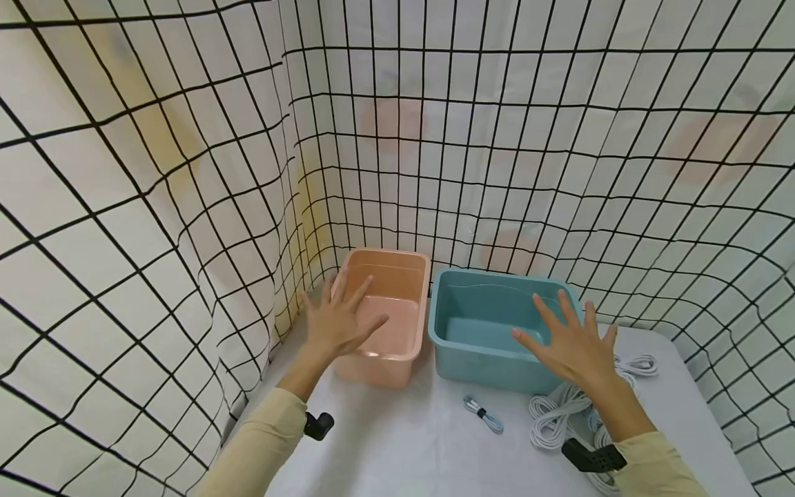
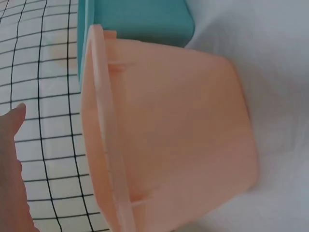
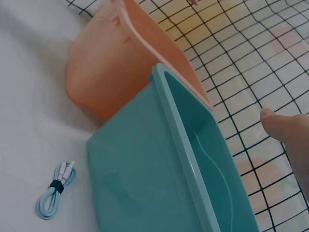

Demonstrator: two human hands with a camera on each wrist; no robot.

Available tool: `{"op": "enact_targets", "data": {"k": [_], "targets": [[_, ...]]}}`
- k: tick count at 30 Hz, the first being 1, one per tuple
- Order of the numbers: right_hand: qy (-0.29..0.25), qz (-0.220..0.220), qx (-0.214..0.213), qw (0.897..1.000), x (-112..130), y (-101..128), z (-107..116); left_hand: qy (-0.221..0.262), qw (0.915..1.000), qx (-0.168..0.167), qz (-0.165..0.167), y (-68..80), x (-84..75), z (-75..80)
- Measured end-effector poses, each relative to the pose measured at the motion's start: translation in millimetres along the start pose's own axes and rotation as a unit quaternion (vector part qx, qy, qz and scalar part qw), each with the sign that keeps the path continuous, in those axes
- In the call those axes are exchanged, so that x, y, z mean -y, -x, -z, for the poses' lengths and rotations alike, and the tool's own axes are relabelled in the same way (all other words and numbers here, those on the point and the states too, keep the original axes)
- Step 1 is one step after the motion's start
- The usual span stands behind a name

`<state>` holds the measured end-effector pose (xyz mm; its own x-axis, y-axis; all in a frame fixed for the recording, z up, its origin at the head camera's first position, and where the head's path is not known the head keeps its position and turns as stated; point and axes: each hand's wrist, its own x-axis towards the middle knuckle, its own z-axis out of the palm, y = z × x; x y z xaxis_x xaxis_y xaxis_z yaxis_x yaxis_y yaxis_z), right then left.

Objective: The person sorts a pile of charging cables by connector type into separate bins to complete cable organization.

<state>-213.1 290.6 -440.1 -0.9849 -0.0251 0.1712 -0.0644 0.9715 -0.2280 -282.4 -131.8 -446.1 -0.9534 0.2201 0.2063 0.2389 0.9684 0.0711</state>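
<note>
Two plastic bins side by side on white cloth [image 1: 404,455]: peach bin [image 1: 375,373] left, teal bin [image 1: 484,366] right. Left hand [image 1: 335,324] free, fingers splayed, hiding part of the peach rim. Right hand [image 1: 574,348] likewise spread and free, at the teal bin's right end. Pale-blue cable [image 1: 493,421], black-strapped, lies near of teal. White cables [image 1: 546,422], right, partly behind the forearm; perhaps several coils. Left wrist view: thumb [image 2: 12,126] cut off.
</note>
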Motion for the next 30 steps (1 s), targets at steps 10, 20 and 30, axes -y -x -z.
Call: {"op": "enact_targets", "data": {"k": [10,20,30], "targets": [[0.000,0.003,-0.010,1.000,-9.8,8.0,-6.3,0.129,0.9915,0.002,0.013,7.7,28.8,-8.2],[-0.075,0.091,-0.133,0.984,-28.3,25.3,-28.2,0.268,0.9631,-0.024,-0.009,20.8,58.7,-35.0],[-0.205,0.112,-0.236,0.943,-34.4,47.7,-53.7,0.523,0.8517,0.022,0.018,36.3,70.4,-55.9]]}}
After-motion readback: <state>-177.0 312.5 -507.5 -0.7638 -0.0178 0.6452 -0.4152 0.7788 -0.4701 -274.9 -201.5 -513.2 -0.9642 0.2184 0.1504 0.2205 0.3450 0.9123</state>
